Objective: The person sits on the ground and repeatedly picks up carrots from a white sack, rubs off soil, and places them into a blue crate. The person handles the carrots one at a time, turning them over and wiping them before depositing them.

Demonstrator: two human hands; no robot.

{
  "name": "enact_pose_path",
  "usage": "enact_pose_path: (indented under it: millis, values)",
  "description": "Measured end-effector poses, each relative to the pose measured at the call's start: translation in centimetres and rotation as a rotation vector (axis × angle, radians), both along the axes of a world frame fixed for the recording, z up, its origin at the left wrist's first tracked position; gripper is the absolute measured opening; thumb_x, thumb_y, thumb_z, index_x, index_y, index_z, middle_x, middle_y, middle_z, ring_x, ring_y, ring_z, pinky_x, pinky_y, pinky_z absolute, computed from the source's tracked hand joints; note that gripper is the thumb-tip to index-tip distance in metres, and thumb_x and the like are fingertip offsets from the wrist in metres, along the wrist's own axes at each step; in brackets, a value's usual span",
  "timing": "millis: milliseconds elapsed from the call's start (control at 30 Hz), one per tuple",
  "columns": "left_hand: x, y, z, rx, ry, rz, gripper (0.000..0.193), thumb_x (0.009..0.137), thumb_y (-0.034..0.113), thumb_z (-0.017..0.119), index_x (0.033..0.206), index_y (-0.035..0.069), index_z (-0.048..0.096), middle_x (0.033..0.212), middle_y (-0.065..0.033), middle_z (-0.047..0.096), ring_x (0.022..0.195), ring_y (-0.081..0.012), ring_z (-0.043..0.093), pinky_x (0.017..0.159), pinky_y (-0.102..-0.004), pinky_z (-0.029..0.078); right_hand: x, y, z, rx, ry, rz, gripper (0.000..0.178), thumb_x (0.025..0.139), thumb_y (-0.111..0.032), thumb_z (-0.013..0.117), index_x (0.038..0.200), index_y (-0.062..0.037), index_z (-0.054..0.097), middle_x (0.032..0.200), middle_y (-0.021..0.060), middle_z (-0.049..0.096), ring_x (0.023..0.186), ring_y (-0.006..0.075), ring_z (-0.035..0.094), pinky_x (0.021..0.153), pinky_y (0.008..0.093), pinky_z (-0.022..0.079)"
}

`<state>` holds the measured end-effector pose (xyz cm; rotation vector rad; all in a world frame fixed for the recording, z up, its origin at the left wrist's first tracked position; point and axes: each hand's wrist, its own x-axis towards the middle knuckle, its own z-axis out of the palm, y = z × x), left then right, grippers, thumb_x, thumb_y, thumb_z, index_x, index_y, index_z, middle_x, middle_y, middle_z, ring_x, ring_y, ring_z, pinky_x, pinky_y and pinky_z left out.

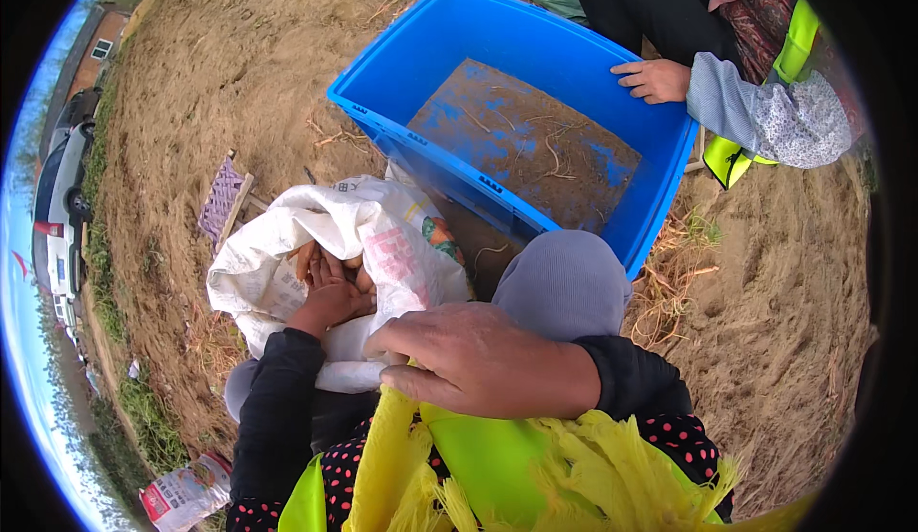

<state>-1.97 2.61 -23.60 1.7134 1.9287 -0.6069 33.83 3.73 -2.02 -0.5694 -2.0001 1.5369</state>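
Note:
A white woven sack (pixel 392 255) with coloured print stands in front of me, its mouth rolled open. Inside it are several reddish-brown roots that look like sweet potatoes (pixel 304 259). My left hand (pixel 332 295) reaches into the mouth and rests on them with fingers stretched out, not wrapped round any. At the sack's near rim, my right hand (pixel 488 360) is closed, the rim running between thumb and fingers. Just beyond the sack is a large blue plastic bin (pixel 421 154), with soil and thin root strands over its bottom.
Another person's hand (pixel 655 81) rests on the bin's right rim. A purple woven stool seat (pixel 226 193) lies left of the sack. A printed bag (pixel 189 494) is at lower left. Parked cars (pixel 65 178) stand at the far left, beyond bare soil.

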Motion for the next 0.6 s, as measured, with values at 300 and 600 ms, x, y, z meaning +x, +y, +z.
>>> enact_pose_path:
  millis: [300, 600]
  values:
    - [3.9, 0.4, 4.7, -0.001, 0.01, 0.123, 0.142, 0.066, 0.071, 0.073, 0.157, -0.004, -0.005, 0.165, -0.0261, -0.004, 0.152, -0.0473, -0.008, 0.121, -0.0582, 0.005, -1.3, 0.3, -0.5, 0.035, -0.263, -0.074, 0.027, 0.095, -0.022, 0.064, 0.113, -0.0024, 0.063, 0.093, 0.0164, 0.069, 0.082, 0.0285, 0.07, 0.071, 0.0359, 0.052]
    - [3.3, -1.2, 3.5, 0.187, -0.137, 0.14, 0.116, 0.076, 0.062, 0.07, 0.157, 0.003, 0.012, 0.163, -0.0278, 0.009, 0.15, -0.0494, 0.0, 0.121, -0.0573, 0.008, -2.6, 0.2, -2.2, 0.002, -0.37, -0.21, 0.025, 0.091, -0.018, 0.064, 0.11, -0.0023, 0.066, 0.082, 0.0178, 0.067, 0.075, 0.0292, 0.067, 0.069, 0.0382, 0.05]
